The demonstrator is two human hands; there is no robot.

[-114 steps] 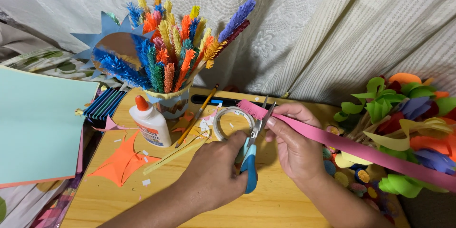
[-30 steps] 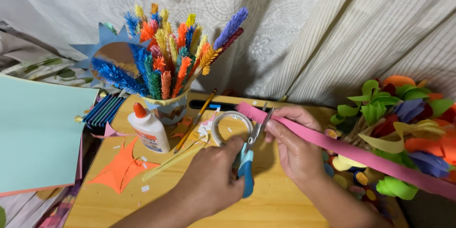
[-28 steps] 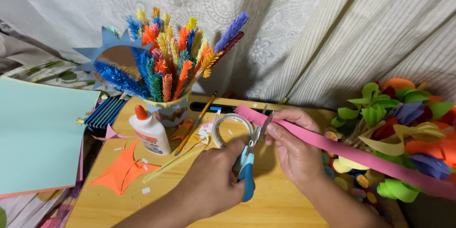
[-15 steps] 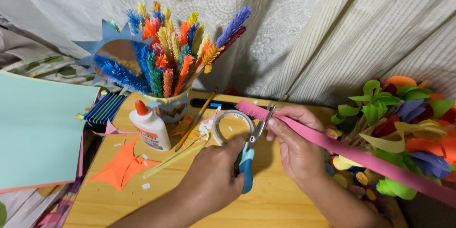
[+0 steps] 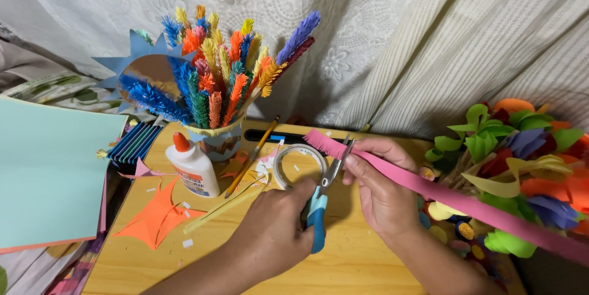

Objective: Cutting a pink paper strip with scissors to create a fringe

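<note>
My left hand (image 5: 276, 227) grips blue-handled scissors (image 5: 323, 200), blades pointing up and away from me. The blade tips meet the edge of a long pink paper strip (image 5: 466, 200). My right hand (image 5: 380, 190) pinches that strip just right of the blades. The strip's left end (image 5: 322, 143) is cut into a fine fringe, and its other end runs off to the lower right. Both hands hover over a small wooden table (image 5: 245, 270).
A tape roll (image 5: 288, 163) lies just left of the scissors. Farther left stand a glue bottle (image 5: 193, 166) and a cup of fringed paper sticks (image 5: 221, 138), with an orange paper star (image 5: 156, 218) in front. A teal sheet (image 5: 49, 178) lies at the left, a pile of paper leaves (image 5: 521, 160) at the right.
Both hands stay in the same spot with the scissors at the strip's fringed end. Only small shifts of the blades and of the view show.
</note>
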